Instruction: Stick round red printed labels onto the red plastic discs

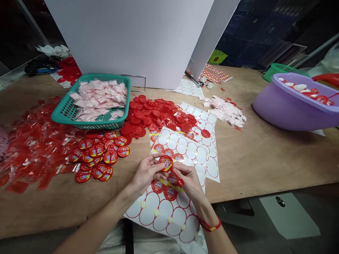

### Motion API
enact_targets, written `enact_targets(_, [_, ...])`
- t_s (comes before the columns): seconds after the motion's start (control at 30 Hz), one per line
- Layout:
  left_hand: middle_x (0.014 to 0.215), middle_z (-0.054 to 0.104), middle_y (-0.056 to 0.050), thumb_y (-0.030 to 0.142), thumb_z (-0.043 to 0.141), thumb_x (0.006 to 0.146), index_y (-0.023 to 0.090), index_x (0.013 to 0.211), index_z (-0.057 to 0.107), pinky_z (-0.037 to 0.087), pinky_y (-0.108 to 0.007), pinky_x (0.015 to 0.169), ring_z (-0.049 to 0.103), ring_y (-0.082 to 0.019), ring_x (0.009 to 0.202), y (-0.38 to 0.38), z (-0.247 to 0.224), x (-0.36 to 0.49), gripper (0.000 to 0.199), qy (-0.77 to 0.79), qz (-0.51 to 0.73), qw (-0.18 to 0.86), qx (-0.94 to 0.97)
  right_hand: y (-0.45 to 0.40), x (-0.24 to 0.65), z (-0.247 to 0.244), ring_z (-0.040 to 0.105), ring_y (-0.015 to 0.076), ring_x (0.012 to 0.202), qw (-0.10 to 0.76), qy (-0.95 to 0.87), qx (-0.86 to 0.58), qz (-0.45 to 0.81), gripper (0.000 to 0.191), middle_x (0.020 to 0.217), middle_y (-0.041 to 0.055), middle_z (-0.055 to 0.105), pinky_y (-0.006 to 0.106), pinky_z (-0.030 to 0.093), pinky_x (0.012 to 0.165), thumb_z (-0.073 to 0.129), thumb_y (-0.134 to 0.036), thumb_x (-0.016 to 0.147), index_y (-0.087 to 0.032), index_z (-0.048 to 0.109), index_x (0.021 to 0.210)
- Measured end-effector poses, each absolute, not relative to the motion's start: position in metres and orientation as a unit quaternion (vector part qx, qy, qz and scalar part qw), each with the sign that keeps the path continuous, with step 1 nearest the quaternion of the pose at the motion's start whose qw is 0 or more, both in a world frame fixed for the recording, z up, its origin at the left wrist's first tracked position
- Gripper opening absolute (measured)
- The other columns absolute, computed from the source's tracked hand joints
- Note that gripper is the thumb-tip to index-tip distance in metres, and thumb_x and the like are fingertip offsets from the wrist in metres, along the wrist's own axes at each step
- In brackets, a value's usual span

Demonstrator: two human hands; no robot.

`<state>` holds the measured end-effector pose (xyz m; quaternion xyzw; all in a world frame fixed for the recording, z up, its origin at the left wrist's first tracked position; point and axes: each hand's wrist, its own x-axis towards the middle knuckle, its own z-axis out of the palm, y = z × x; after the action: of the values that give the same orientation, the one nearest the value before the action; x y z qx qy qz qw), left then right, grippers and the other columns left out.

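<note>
Above a sticker sheet (161, 215), my left hand (148, 171) pinches a round red plastic disc (166, 163) bearing a printed label. My right hand (188, 178) is closed on a red spoon-like plastic piece (178, 179) just below the disc's right edge; whether the two pieces join is hidden by my fingers. Under my hands, the sheet carries several printed round stickers (170, 192) and many blank white circles. A pile of labelled red discs (96, 151) lies left of my left hand. Beyond my hands is a heap of plain red discs (156, 113), some with thin handles.
A green basket (58, 114) of pale pink packets stands at the back left, beside a spread of red clear-wrapped packets (39, 141). More pale packets (226, 112) lie right of centre. A purple tub (288, 106) stands far right. A white panel (127, 38) rises behind.
</note>
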<state>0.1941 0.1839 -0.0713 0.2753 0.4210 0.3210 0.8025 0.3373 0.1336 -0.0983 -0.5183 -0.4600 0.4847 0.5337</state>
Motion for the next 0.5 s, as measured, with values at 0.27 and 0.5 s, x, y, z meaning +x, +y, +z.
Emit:
enact_targets(0.27, [0.082,0.063,-0.003,0.024,0.058,0.075,0.017,0.098,0.055,0.055,-0.024,0.058,0.064,-0.013,0.064,0.163,-0.079,0.197,0.024,0.454,0.447,0.591,0.495,0.135,0.321,-0.094,0.054,0.0137,0.056,0.552,-0.462,-0.555,0.417,0.019,0.061,0.0012,0.058,0.026,0.046,0.053,0.058,-0.035,0.074,-0.018,0.061,0.065])
enact_targets(0.5, [0.083,0.065,-0.005,0.018,0.045,0.084,0.019,0.095,0.06,0.052,-0.024,0.067,0.061,-0.014,0.076,0.151,-0.076,0.189,0.019,0.394,0.423,0.333,0.745,0.136,0.319,-0.102,0.042,0.0092,0.045,0.506,-0.506,-0.595,0.366,0.03,0.049,-0.0038,0.046,0.021,0.037,0.043,0.052,-0.041,0.078,-0.019,0.046,0.057])
